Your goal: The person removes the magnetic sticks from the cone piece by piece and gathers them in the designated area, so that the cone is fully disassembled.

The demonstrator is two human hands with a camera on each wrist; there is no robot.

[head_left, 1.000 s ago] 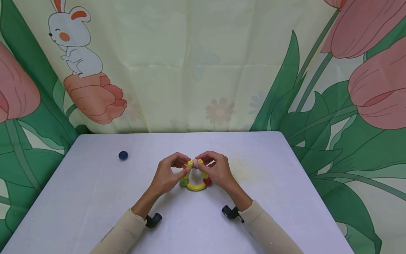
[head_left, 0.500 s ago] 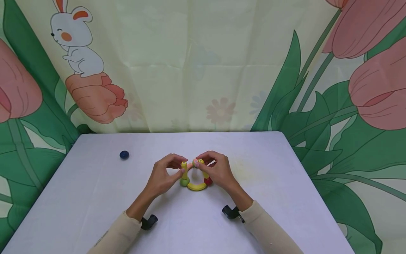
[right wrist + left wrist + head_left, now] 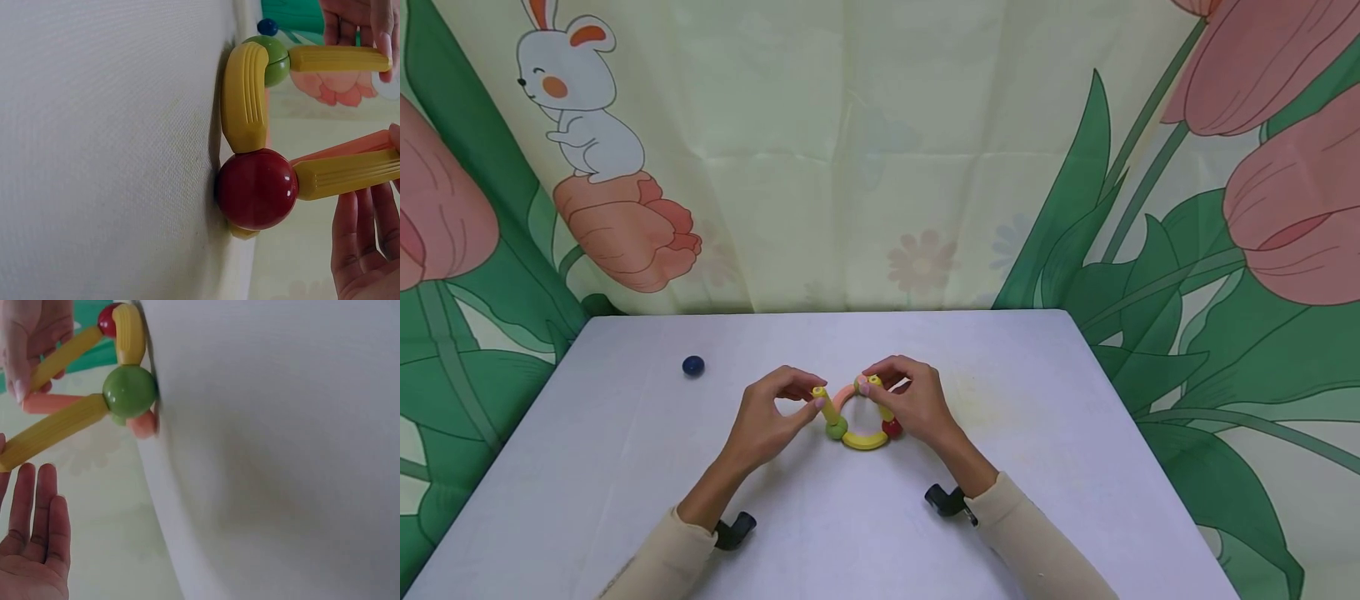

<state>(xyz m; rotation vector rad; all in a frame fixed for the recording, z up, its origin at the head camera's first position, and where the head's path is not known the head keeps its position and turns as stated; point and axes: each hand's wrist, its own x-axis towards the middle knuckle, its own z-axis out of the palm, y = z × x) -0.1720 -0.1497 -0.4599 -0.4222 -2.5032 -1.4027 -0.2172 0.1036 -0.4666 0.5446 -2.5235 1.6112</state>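
A ring of toy building rods and balls lies on the table, with a curved yellow rod at its near side. It joins a green ball to a red ball; an orange curved rod runs along the far left. My left hand pinches the top of a yellow rod that leans outward to the left from the green ball. My right hand holds the upper ends of another yellow rod, rising from the red ball, and an orange rod together.
A dark blue ball lies alone at the back left of the white table. Behind the far edge hangs a printed curtain with a rabbit and tulips. Black wrist cameras sit at both cuffs.
My left hand has moved left, tilting its yellow rod from leaning inward to leaning outward about the green ball. The right hand has stayed in place.
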